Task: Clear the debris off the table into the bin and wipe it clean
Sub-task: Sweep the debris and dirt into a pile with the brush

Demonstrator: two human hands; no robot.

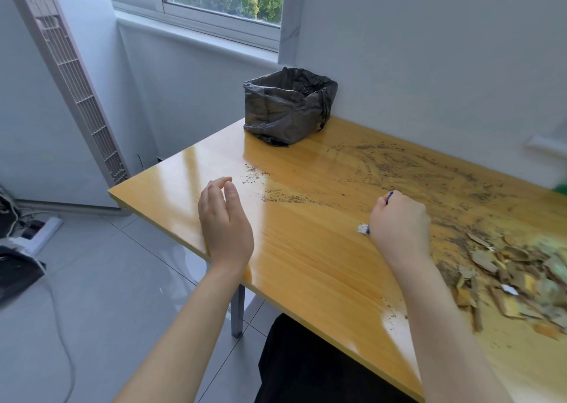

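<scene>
The right hand (399, 221) grips a small brush (363, 228), fingers curled round its handle. The left hand (225, 218) hovers above the table (306, 267), fingers loosely apart, holding nothing. Debris (506, 273) lies heaped at the right, and grit (399, 163) streaks the middle. The bin (288, 105) stands at the far corner. The scraps look light, dry and brittle: sweep them rather than pinch. Hold the bin by its wall, as the liner looks slack.

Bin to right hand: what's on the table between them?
Head view: only fine dark crumbs scattered on the table between bin and right hand gripping a brush; no larger pieces.
</scene>
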